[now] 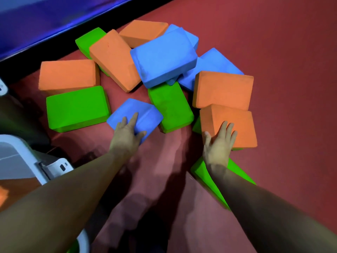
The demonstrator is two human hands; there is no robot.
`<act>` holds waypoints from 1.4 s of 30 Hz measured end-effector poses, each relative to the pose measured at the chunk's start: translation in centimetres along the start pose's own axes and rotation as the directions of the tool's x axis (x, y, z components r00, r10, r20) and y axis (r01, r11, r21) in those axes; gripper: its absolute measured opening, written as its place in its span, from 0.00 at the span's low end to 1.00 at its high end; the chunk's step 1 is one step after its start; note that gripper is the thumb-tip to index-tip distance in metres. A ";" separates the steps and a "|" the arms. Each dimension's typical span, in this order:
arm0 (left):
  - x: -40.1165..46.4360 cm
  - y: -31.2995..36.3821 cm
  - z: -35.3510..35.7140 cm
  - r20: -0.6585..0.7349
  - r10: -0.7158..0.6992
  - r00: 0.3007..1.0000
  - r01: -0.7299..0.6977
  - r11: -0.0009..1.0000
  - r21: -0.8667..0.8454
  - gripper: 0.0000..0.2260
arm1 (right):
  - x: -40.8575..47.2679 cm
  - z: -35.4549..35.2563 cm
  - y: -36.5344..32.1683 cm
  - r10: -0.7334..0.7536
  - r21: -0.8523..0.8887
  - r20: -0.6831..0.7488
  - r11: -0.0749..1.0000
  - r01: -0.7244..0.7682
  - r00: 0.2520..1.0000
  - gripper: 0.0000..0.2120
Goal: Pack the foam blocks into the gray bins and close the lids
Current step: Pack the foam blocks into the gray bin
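Several orange, green and blue foam blocks lie piled on a red floor. My left hand (126,133) grips the near corner of a small blue block (135,114), thumb at its edge and fingers on top. My right hand (219,141) grasps the near edge of an orange block (229,125), which leans on other blocks. Under my right forearm lies a green block (202,172). A gray bin (20,157) with a latch sits at the left edge; orange shows inside it.
A blue padded surface (45,21) runs along the far left behind the pile. A large blue block (164,57) tops the pile's middle. Red floor (282,42) stretches to the right and toward me between my arms.
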State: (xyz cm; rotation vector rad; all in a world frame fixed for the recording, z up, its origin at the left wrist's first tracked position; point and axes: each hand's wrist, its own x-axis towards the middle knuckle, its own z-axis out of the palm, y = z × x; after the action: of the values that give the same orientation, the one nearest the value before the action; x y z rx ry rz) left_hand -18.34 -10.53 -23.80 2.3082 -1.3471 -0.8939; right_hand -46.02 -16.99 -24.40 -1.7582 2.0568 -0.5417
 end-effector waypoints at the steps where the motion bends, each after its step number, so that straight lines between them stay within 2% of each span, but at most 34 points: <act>1: 0.0 0.4 -0.7 -0.009 0.003 1.000 -0.004 0.999 -0.047 0.34 | -0.5 -0.3 -0.6 -0.010 0.040 -0.017 0.999 0.011 1.000 0.34; 5: -1.5 2.9 -3.2 -0.029 -0.037 0.999 0.029 0.968 -0.248 0.32 | -2.6 -1.3 -4.9 -0.034 0.175 -0.029 0.984 0.038 0.999 0.33; 8: -3.3 4.6 -5.8 -0.062 -0.020 0.998 -0.007 0.915 -0.403 0.33 | -4.1 -2.8 -8.9 -0.045 0.250 -0.017 0.967 0.048 0.999 0.33; 12: -6.0 5.9 -11.6 -0.138 0.039 0.990 -0.096 0.897 -0.432 0.27 | -6.3 -5.9 -13.8 -0.150 0.340 0.039 0.932 0.128 0.988 0.32; 18: -12.5 4.2 -23.3 -0.296 0.065 0.953 -0.199 0.871 -0.450 0.21 | -10.6 -10.5 -22.4 -0.396 0.470 0.079 0.824 0.316 0.915 0.30; 23: -20.6 -0.8 -31.6 -0.356 -0.039 0.934 -0.180 0.807 -0.562 0.19 | -16.5 -11.7 -30.3 -0.551 0.558 0.142 0.731 0.393 0.822 0.35; 27: -28.0 -6.0 -36.6 -0.365 -0.180 0.913 -0.108 0.758 -0.643 0.18 | -22.8 -11.5 -35.5 -0.648 0.586 0.217 0.685 0.434 0.730 0.30; 30: -33.2 -10.6 -39.3 -0.349 -0.274 0.896 -0.045 0.727 -0.685 0.20 | -28.0 -10.8 -38.3 -0.691 0.637 0.293 0.657 0.404 0.661 0.26; 34: -38.7 -16.3 -41.2 -0.333 -0.350 0.875 0.026 0.722 -0.691 0.20 | -34.3 -9.5 -40.7 -0.687 0.682 0.401 0.666 0.304 0.606 0.27; 37: -41.9 -19.8 -41.8 -0.293 -0.401 0.868 0.093 0.711 -0.697 0.19 | -35.5 -5.6 -40.6 -0.707 0.684 0.490 0.674 0.279 0.510 0.28; 42: -46.0 -25.8 -41.0 -0.210 -0.469 0.858 0.211 0.694 -0.689 0.17 | -38.9 -5.7 -42.3 -0.685 0.598 0.619 0.728 0.335 0.383 0.19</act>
State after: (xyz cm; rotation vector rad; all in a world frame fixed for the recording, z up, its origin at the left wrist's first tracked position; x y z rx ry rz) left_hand 9.21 40.77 8.98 2.0281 -0.3324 -0.7946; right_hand -7.70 15.71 3.92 -1.8686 0.6425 -0.1655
